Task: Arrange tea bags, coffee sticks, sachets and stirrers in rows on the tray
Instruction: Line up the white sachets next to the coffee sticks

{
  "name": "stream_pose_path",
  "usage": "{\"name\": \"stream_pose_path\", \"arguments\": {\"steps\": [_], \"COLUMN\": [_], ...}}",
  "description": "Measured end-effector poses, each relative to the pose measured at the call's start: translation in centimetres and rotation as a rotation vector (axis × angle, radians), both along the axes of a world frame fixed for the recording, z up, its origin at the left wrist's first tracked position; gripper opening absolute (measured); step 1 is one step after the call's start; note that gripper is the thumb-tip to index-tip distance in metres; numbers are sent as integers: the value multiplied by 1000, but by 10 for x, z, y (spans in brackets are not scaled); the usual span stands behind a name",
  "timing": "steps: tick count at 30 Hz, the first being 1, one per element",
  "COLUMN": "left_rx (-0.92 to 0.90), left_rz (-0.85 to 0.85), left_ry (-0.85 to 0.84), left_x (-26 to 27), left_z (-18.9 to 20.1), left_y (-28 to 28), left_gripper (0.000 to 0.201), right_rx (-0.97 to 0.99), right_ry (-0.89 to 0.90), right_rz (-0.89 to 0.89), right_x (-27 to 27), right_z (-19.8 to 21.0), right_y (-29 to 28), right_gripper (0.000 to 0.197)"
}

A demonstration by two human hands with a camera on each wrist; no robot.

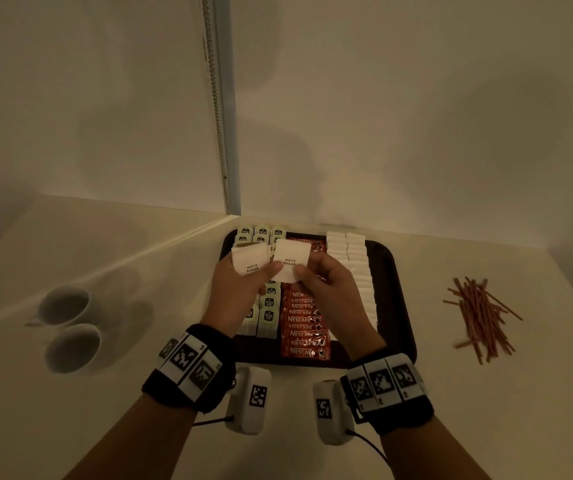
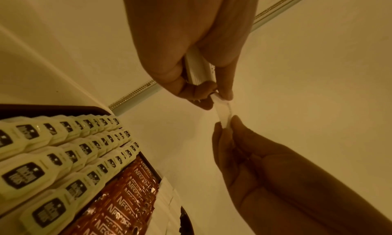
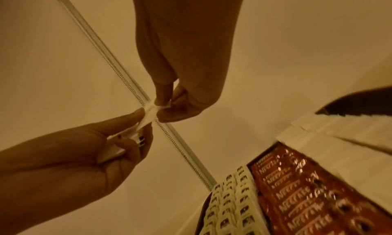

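Head view, left to right: cups (image 1: pixel 70 327) well left of the fingers, idle. Left hand (image 1: pixel 240 289) clamped on a sachet stack (image 1: pixel 251 259), thumb on top, likely as a feed supply. Right hand (image 1: pixel 326 282) pinching one sachet (image 1: pixel 290 259) off that stack, above the tray (image 1: pixel 401 306), probably bound for the sachet rows (image 1: pixel 356 268) just right of the fingers. Stirrers (image 1: pixel 479 317) well right, loose, not yet on the tray.

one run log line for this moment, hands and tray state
left hand: holds sugar sachet stack | right hand: pinches single sachet | tray: tea bags, coffee sticks in rows | stirrers: off tray
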State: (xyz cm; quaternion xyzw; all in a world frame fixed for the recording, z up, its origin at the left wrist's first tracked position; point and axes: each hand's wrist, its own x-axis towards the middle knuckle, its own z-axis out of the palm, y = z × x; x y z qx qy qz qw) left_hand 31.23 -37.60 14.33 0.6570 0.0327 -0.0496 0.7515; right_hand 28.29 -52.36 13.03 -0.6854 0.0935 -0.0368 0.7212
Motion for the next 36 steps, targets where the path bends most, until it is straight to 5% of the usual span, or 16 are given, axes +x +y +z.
{"name": "stream_pose_path", "arguments": {"steps": [7, 12, 22, 36], "left_rx": [-171, -453, -452, -502], "left_rz": [-48, -73, -90, -150], "left_ry": [167, 325, 361, 364], "left_x": [1, 2, 1, 0], "left_z": [2, 7, 2, 0], "left_y": [-4, 1, 0, 2], "left_gripper": [18, 24, 24, 27], "right_rx": [-99, -515, -689, -854], "right_ry": [32, 235, 590, 556], "right_rz": [-35, -121, -76, -159], "right_x": [-1, -12, -41, -33], "right_z": [-2, -53, -115, -122], "right_y": [-30, -82, -99, -85], "right_gripper": [12, 15, 25, 22]}}
